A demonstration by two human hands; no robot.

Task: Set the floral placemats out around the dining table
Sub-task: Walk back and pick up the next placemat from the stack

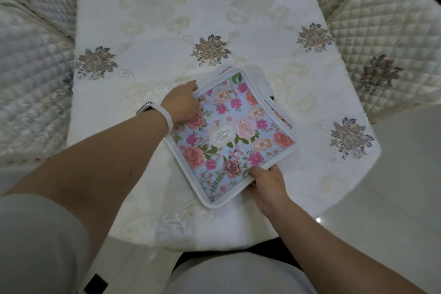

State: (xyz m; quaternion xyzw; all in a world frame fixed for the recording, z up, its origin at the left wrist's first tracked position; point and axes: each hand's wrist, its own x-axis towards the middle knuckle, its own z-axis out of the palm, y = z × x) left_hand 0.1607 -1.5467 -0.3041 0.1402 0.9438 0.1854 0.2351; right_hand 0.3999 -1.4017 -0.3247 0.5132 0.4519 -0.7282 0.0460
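**Both hands on the floral stack**

Here we are above the tabletop [167, 31], draped in a cream cloth with raised scrollwork and embroidered taupe rosettes. Sitting on that cloth, toward its near end, is the stack of placemats [235, 133], turned on the diagonal like a diamond. The top placemat is a soft square with rounded corners, a thick white piped border, and a pale blue quilted face crowded with pink, peach and magenta blooms; an oval white badge sits at its centre. Peeking from under its far and right edges are slivers of more mats, white-rimmed too.

The left hand [182, 102] is at the stack's left edge, fingers curled down over the border; the grip is closed onto that edge, though how many layers it has I cannot tell. A white band wraps that wrist. The right hand [266, 182] is at the stack's near corner, thumb pressed on top of the print, fingers tucked beneath, pinching the mat.

To the left and right of the stack, beyond the cloth's edges, sit quilted chair covers [381, 36], diamond-stitched and cream. Nearest the stack's right, glossy pale floor [393, 186] shines.
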